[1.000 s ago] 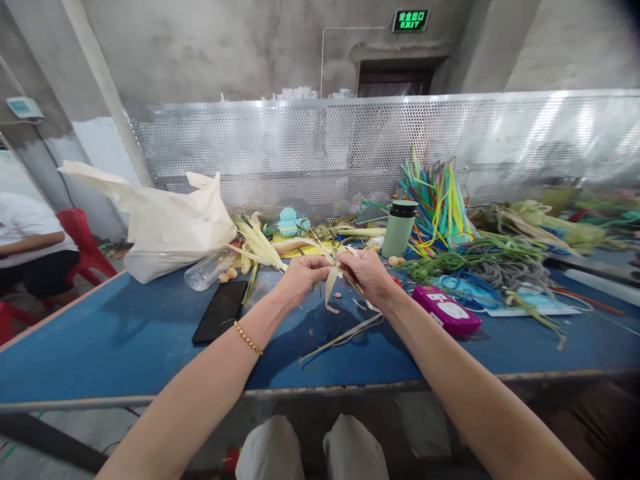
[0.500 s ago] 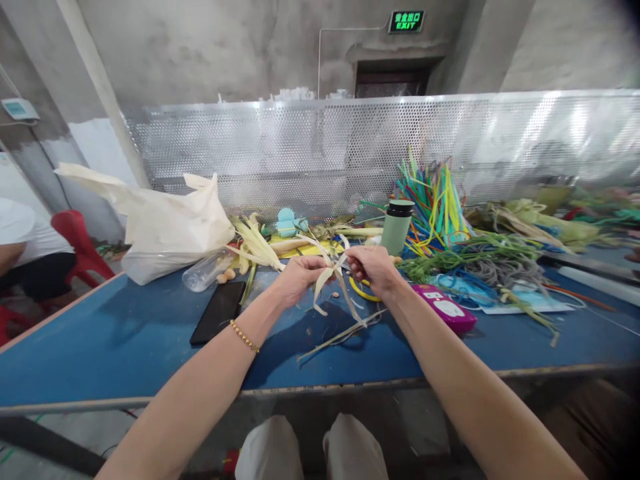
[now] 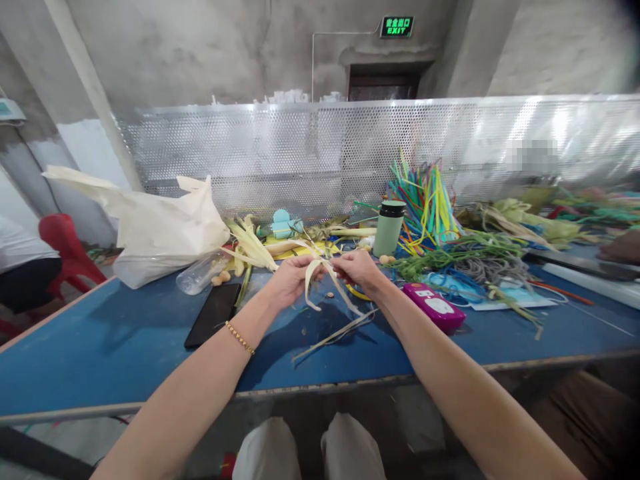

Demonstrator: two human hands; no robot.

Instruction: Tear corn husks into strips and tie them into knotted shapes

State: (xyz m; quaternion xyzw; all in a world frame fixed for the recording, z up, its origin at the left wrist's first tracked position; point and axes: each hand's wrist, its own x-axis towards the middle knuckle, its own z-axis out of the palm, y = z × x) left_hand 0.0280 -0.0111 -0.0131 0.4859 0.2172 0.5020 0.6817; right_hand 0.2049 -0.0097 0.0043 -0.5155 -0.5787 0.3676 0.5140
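In the head camera's view, the left hand (image 3: pixel 290 281) and right hand (image 3: pixel 359 269) pinch pale husk-like strips (image 3: pixel 346 292) between fingertips, above a blue table (image 3: pixel 150 347). The strips meet between the hands, whether knotted cannot be told; with ends dangling loose, the work looks unfinished, thin strands (image 3: pixel 330 339) lying below

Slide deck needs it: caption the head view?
Left hand and right hand hold pale strips above a cluttered blue table.

Left hand (image 3: pixel 290 283) and right hand (image 3: pixel 360 270) pinch pale strips (image 3: pixel 344 291) — above a blue table (image 3: pixel 135 353).
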